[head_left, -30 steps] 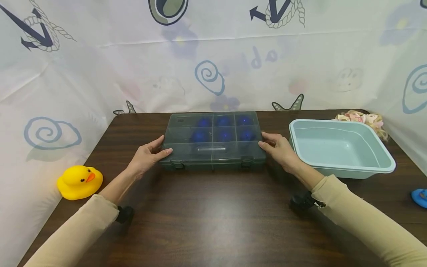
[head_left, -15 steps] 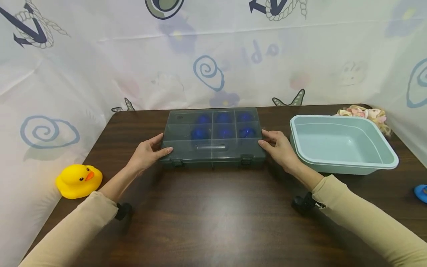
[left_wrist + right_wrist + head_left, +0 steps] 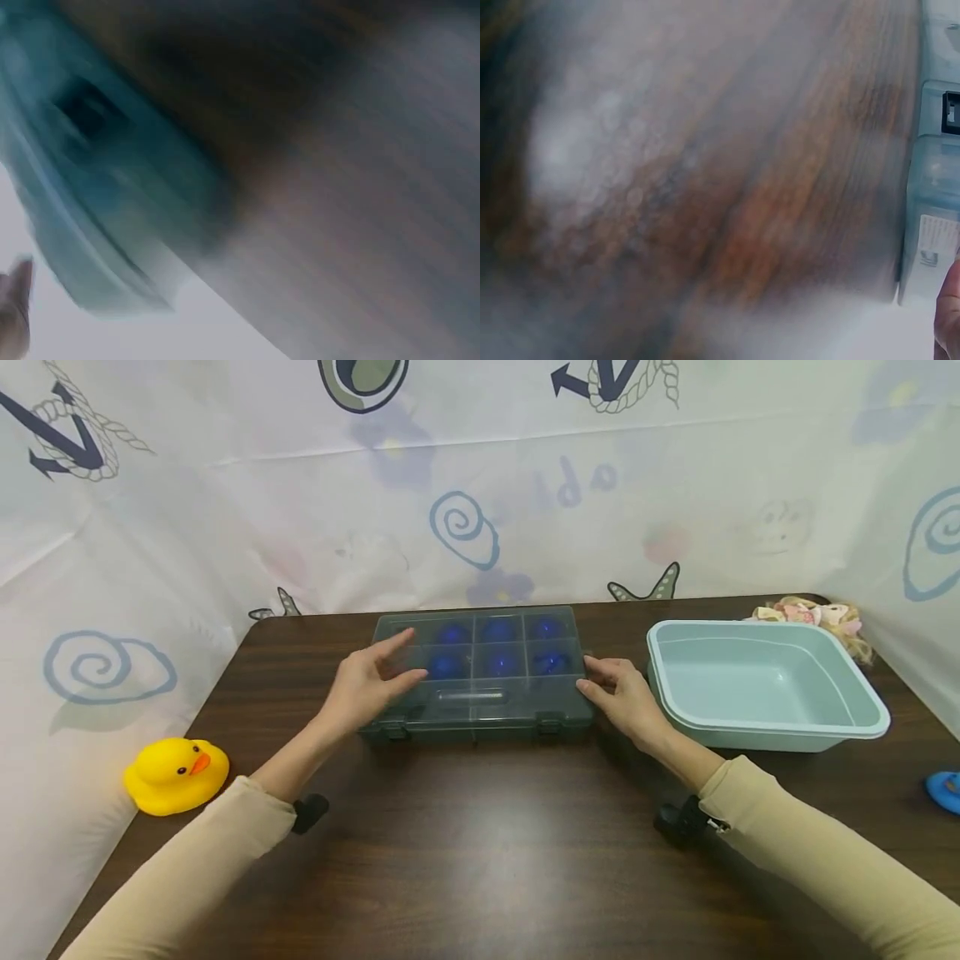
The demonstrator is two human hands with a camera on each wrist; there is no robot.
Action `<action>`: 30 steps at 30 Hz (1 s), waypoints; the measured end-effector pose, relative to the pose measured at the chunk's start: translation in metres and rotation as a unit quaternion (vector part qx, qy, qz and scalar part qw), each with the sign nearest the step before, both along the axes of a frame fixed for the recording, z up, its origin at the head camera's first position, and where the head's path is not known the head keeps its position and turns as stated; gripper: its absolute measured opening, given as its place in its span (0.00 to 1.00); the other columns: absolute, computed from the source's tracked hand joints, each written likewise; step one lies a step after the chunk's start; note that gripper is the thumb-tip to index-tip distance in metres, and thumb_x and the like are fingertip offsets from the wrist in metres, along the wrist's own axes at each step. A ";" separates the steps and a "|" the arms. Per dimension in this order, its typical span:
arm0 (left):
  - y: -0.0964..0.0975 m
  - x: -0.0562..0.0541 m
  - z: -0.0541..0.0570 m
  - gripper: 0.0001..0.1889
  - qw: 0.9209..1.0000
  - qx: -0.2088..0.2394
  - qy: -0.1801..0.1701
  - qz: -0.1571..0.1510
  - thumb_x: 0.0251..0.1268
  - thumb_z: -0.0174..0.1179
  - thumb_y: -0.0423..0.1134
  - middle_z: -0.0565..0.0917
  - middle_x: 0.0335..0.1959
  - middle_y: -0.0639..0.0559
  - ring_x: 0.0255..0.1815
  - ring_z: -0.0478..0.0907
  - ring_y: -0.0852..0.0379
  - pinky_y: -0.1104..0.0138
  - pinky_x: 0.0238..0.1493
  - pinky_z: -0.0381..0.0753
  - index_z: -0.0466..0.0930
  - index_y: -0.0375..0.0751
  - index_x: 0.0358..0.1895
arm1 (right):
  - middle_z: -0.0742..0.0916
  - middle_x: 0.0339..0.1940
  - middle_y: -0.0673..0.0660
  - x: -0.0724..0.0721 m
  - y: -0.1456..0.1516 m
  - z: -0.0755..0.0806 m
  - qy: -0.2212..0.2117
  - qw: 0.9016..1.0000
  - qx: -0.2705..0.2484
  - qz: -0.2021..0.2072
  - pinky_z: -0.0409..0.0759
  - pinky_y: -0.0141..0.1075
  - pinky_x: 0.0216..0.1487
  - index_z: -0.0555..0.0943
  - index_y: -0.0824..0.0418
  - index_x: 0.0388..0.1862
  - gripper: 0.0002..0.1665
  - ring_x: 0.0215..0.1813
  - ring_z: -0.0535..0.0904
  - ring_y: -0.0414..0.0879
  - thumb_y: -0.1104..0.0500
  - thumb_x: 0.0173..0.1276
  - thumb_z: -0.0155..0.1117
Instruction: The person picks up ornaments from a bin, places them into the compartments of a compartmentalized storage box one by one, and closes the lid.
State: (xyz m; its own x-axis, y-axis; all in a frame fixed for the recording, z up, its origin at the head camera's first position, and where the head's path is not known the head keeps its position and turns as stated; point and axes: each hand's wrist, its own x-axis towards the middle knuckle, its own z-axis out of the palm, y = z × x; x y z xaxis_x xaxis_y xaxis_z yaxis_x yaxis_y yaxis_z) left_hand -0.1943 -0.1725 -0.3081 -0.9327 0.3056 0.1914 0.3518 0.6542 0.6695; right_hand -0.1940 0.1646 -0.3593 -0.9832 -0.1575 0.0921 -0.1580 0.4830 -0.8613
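Observation:
A clear grey-green compartment box (image 3: 495, 697) lies flat on the dark wooden table (image 3: 480, 860), its lid down. Several round blue things (image 3: 500, 662) show through the lid, in the back and middle rows. My left hand (image 3: 363, 689) is over the box's left part, thumb and fingers spread, with nothing between them; whether it touches the lid I cannot tell. At the box's right edge my right hand (image 3: 622, 697) holds on, thumb at the lid's rim and fingers along the side wall. The left wrist view is blurred, showing the box's corner and latch (image 3: 90, 109).
To the right stands a pale green basin (image 3: 765, 681), with a blond doll (image 3: 843, 622) behind it. A yellow rubber duck (image 3: 176, 775) sits at the table's left edge. Part of a blue object (image 3: 945, 791) shows at the far right. Printed cloth (image 3: 555, 527) hangs behind the table.
My left hand has let go of the box's left edge and moved right and up over the lid. My right hand stays at the right edge, and the box lies where it was.

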 end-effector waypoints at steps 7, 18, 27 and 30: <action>0.081 -0.014 -0.016 0.29 0.982 0.051 -0.052 -0.176 0.60 0.64 0.40 0.75 0.63 0.46 0.60 0.75 0.49 0.61 0.58 0.76 0.70 0.39 0.65 | 0.69 0.60 0.70 -0.001 0.000 -0.005 -0.012 1.000 -0.006 -0.003 0.71 0.52 0.62 0.64 0.72 0.67 0.30 0.59 0.71 0.62 0.63 0.70 0.56; 0.119 -0.027 -0.041 0.22 0.973 0.002 0.049 -0.224 0.58 0.65 0.39 0.80 0.56 0.48 0.52 0.80 0.55 0.68 0.55 0.78 0.79 0.40 0.57 | 0.70 0.63 0.69 0.002 0.004 -0.002 -0.030 0.999 -0.022 -0.015 0.72 0.48 0.61 0.64 0.70 0.68 0.30 0.61 0.70 0.60 0.61 0.71 0.55; 0.120 -0.026 -0.042 0.16 0.972 0.000 0.065 -0.227 0.58 0.65 0.39 0.82 0.54 0.50 0.57 0.77 0.55 0.69 0.48 0.80 0.83 0.40 0.50 | 0.80 0.37 0.52 0.052 0.004 -0.006 -0.148 0.947 -0.273 -0.085 0.81 0.26 0.43 0.67 0.73 0.57 0.19 0.38 0.79 0.37 0.62 0.73 0.50; 0.118 -0.026 -0.042 0.15 0.972 0.000 0.065 -0.227 0.59 0.65 0.39 0.82 0.54 0.49 0.57 0.77 0.55 0.68 0.51 0.80 0.84 0.40 0.49 | 0.82 0.35 0.50 0.069 -0.005 -0.009 -0.225 0.910 -0.340 -0.079 0.81 0.27 0.44 0.65 0.75 0.59 0.20 0.38 0.81 0.37 0.64 0.73 0.49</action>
